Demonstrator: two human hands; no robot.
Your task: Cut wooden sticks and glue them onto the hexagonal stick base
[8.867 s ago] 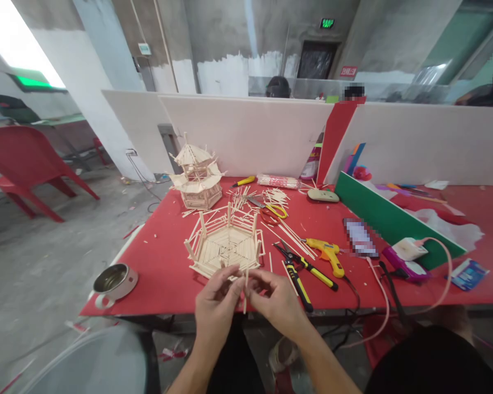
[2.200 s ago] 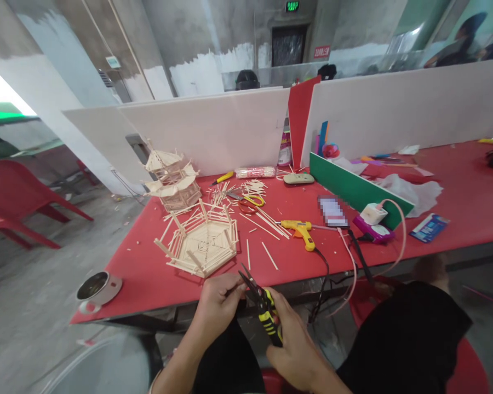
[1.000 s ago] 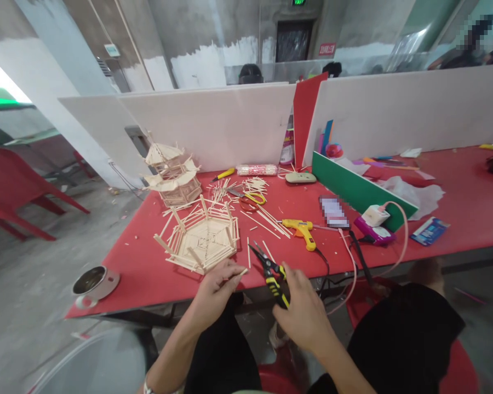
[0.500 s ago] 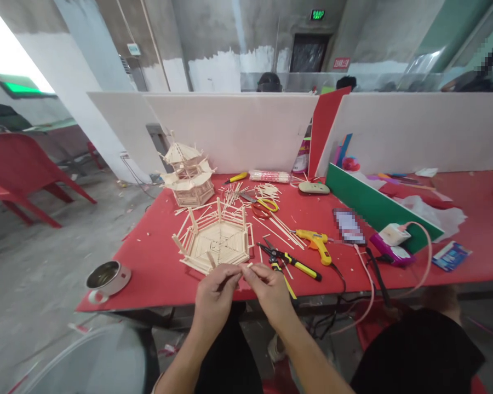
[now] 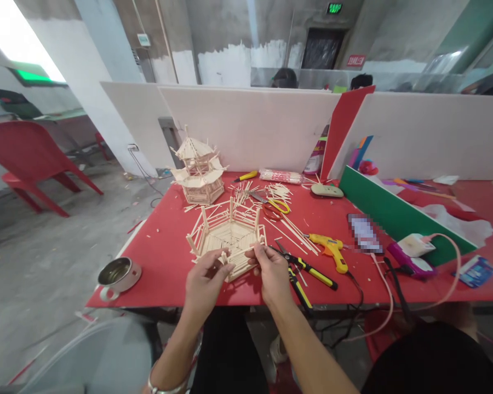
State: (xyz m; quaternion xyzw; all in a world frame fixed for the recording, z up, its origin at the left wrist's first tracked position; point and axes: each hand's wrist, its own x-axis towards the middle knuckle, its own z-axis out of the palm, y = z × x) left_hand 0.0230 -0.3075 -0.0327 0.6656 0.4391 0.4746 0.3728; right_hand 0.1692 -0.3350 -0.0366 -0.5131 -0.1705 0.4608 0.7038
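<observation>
In front of me lies a hexagonal frame of thin wooden sticks, with a planked floor, upright posts and railings along its sides. Across its near side a thin wooden stick runs between my two hands. My right hand pinches the right end of this stick by the near right corner. My left hand is closed at the left end, next to a near post; its fingertips partly hide the contact. To the right lie black-and-yellow pliers and a yellow glue gun.
Behind the frame stands a wooden-stick pagoda model. Scissors and loose sticks lie nearby. A mug sits near the left table edge. A phone, green board and power strip are on the right.
My hands have moved up and forward from the table's front edge onto the frame's near side, and farther apart, bringing the stick there. The view has shifted slightly.
</observation>
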